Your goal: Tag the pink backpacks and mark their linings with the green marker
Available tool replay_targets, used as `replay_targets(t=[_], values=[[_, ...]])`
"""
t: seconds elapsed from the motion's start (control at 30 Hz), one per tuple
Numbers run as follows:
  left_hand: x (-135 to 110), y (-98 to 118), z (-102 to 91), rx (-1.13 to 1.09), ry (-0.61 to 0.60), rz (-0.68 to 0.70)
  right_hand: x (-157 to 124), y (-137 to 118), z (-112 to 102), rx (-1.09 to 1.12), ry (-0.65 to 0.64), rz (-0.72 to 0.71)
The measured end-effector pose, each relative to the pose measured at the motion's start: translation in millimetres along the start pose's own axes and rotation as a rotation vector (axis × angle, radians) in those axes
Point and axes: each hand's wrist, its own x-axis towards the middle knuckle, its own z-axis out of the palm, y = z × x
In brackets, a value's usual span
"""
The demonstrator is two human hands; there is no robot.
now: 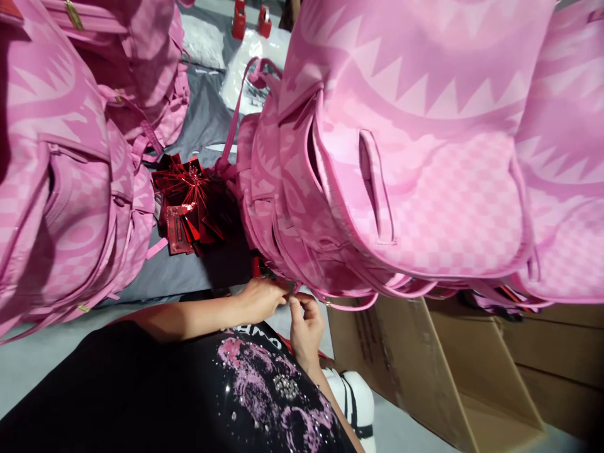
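The big pink backpack (448,189) at right seems made of smooth synthetic leather, with a soft sheen over its printed panels. The pink backpack at left (80,189) has the same smooth look. Between them, the bundle of red tags (182,214) is of shiny card, almost like foil. The grey cloth (207,107) under it is matt and wrinkled. At the far side, clear plastic bags (238,78) look glossy and crinkled, and the tape dispensers (239,22) are red plastic. Near right, the box (410,352) is matt brown cardboard.
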Motion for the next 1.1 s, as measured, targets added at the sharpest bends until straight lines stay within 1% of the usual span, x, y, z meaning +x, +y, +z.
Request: replay_targets(t=[0.13,0.27,0.47,0.67,0.83,0.93,1.03,1.1], values=[[0.0,-0.9,0.6,-0.007,0.025,-0.009,-1.2,-2.0,0.3,0.015,-0.016,0.025],[-0.1,-0.1,0.9,-0.013,0.006,0.007,-1.5,-3.2,0.9,0.046,-0.013,0.028],[0.9,0.1,4.2,0.003,0.026,0.02,-0.9,-3.7,1.2,0.042,-0.012,0.044],[3.9,-0.9,10.4,0.054,0.047,0.046,0.7,2.3,-0.7,0.017,0.022,0.083],[6.1,-4.7,12.3,0.082,0.056,0.122,3.6,8.6,-2.9,-0.034,0.013,0.107],[6.8,-6.8,13.4,0.089,0.069,0.132,3.9,10.6,-2.7,-0.039,0.022,0.115],[7.0,-8.6,14.6,0.082,0.04,0.149,3.0,11.3,-0.8,-0.018,0.007,0.114],[6.9,-9.2,14.9,0.098,0.043,0.128,2.6,11.4,0.7,-0.007,0.003,0.125]])
